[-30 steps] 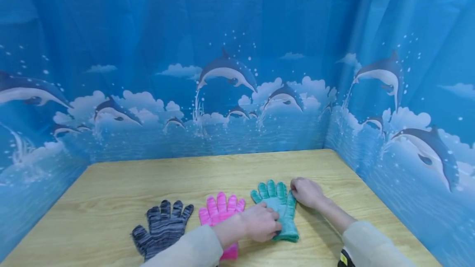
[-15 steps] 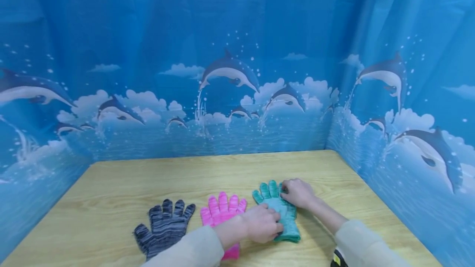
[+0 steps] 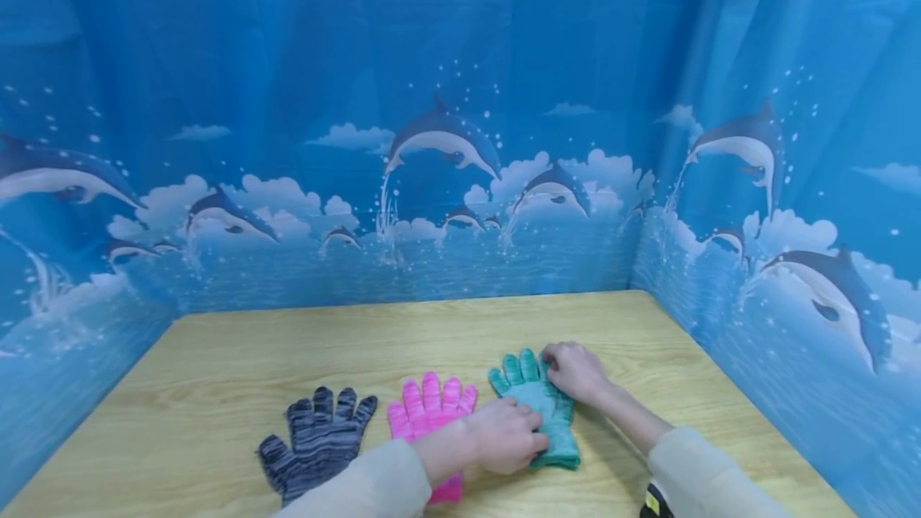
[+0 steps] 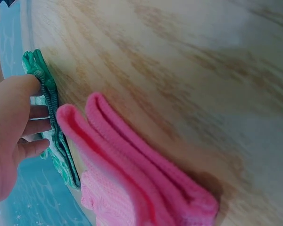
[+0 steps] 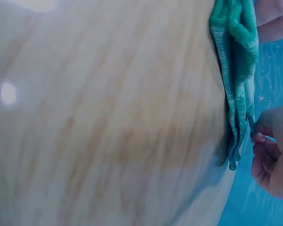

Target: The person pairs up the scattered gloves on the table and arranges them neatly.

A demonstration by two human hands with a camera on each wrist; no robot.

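Observation:
A green knit glove (image 3: 550, 402) lies flat on the table, fingers pointing away; the wrist views show two layers at its cuff, stacked like a pair. My right hand (image 3: 579, 374) pinches the glove's right edge near the fingertips; the right wrist view shows thumb and forefinger meeting on the knit (image 5: 240, 61). My left hand (image 3: 504, 434) rests with fairly straight fingers on the left side of the palm, near the cuff. Under my left forearm lies a pink glove (image 3: 428, 414), partly covered, also with doubled cuffs (image 4: 146, 165) in the left wrist view.
A black-and-grey striped glove (image 3: 324, 430) lies at the left, its lower part hidden by my left sleeve (image 3: 374, 482). The wood-grain table (image 3: 345, 342) meets blue dolphin-print curtains (image 3: 288, 126) at the back and sides.
My right hand has shifted slightly left over the green glove, bringing the pinched right edge inward over the finger area. The left hand stays in place on the glove.

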